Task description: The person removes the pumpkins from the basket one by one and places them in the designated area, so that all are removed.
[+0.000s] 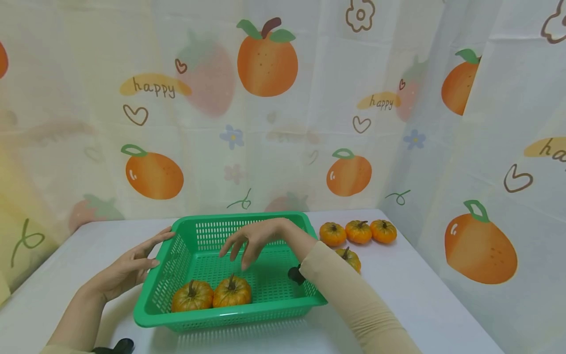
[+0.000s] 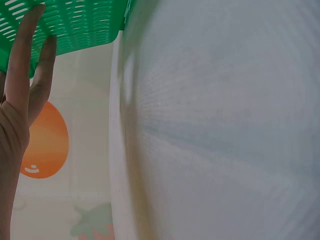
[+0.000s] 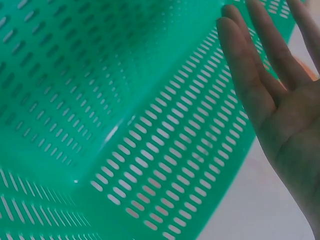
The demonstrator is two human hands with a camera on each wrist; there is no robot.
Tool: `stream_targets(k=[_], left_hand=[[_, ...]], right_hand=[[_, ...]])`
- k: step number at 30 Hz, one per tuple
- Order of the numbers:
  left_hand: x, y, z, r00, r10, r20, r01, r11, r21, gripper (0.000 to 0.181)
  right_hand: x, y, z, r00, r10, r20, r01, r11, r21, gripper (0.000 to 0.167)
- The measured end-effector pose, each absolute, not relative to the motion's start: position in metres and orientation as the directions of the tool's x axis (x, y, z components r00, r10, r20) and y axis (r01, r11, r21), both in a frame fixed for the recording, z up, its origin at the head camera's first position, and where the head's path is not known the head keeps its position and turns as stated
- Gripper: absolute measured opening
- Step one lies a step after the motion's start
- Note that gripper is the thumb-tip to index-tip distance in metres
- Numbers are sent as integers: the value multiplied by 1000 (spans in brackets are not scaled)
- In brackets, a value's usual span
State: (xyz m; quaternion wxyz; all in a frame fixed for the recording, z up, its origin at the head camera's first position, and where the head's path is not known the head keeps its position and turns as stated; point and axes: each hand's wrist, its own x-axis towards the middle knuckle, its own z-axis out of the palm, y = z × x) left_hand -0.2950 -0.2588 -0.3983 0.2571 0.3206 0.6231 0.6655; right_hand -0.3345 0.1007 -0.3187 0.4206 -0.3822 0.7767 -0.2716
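A green plastic basket (image 1: 256, 312) with slotted walls stands on the white table. Two small orange-green pumpkins, the left one (image 1: 192, 296) and the right one (image 1: 232, 291), sit side by side at its near wall. My left hand (image 1: 126, 273) touches the basket's left side near the rim; in the left wrist view its straight fingers (image 2: 19, 60) lie against the outer wall. Over the basket's middle hovers my right hand (image 1: 256, 241), fingers loosely bent downward and holding nothing. The right wrist view shows its spread fingers (image 3: 242, 70) with the slotted wall behind.
Right of the basket, three pumpkins (image 1: 358, 232) form a row toward the back of the table. Another pumpkin (image 1: 349, 259) lies closer, partly hidden by my right sleeve (image 1: 349, 300). A fruit-printed curtain (image 1: 283, 128) hangs behind the table and along its right side.
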Motion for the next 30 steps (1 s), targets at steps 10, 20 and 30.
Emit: stream_targets(k=[10,20,30], left_hand=[[-293,-256,-395,-662,743,102,46,-96,994,64],[-291,-256,-398,-674,732,102,52,-91,995,65],[-295,-258,-400,-668,737,108,71,-81,994,65]], right_hand=[[-332,91,-329,-331,-807,-488,-371,587,-719,62],[-332,89,-337,-267,-772,-576,-289,635,-717,66],[-329,83,-341,-225,-724,-652,-240,689,-683,71]])
